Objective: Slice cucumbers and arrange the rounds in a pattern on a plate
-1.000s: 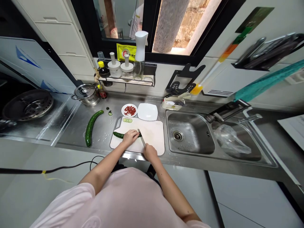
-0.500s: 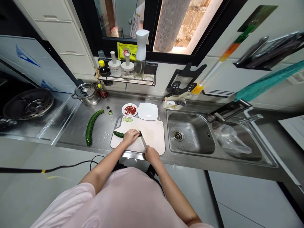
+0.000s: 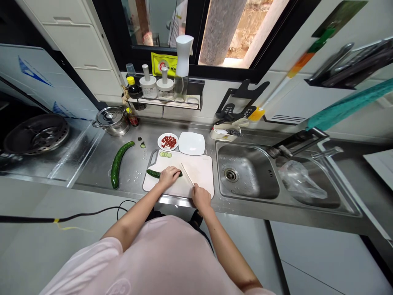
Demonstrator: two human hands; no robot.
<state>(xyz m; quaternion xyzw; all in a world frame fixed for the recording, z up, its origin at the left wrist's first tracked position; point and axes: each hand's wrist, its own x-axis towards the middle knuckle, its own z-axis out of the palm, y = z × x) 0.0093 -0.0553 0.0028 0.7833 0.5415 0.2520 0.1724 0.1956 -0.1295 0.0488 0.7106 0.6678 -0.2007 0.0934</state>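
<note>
Cucumber on left half of board. My left hand clasps it near its right end; right hand grips knife at board's near edge. Cucumber could roll under loose hold, knife nicking me.

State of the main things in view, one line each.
Left hand: holding the short cucumber
Right hand: gripping the knife
Short cucumber: lying on the board
Slices: in a row
Long cucumber: whole
Round plate: holding red pieces
Square plate: face up
Pot: lid on
Plastic bag: crumpled
</note>
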